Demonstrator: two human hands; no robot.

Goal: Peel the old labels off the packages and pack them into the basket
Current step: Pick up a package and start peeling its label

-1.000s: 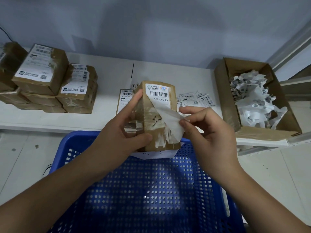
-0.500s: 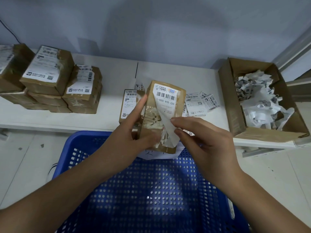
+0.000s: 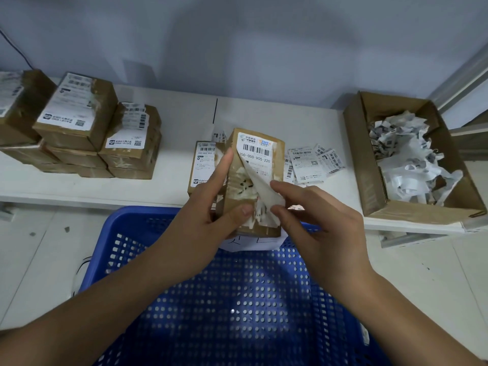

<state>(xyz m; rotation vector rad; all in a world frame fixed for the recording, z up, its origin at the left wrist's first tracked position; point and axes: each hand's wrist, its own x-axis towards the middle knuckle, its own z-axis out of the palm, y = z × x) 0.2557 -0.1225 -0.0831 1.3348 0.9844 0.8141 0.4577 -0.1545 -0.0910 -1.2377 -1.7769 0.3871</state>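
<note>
My left hand grips a brown cardboard package upright above the far rim of the blue perforated basket. Its thumb presses the package's front and its index finger lies along the left edge. A white shipping label is half peeled, with its lower part lifted off the box. My right hand pinches that loose flap between thumb and fingers. Torn white paper residue shows where the label came away. The basket holds no packages that I can see.
A second labelled package lies on the white shelf behind the held one. Stacks of labelled boxes stand at the left. Loose labels lie to the right, beside an open carton full of peeled labels.
My right hand has moved left and down with the flap, and more of the label has come off the box. The left hand keeps holding the package.
</note>
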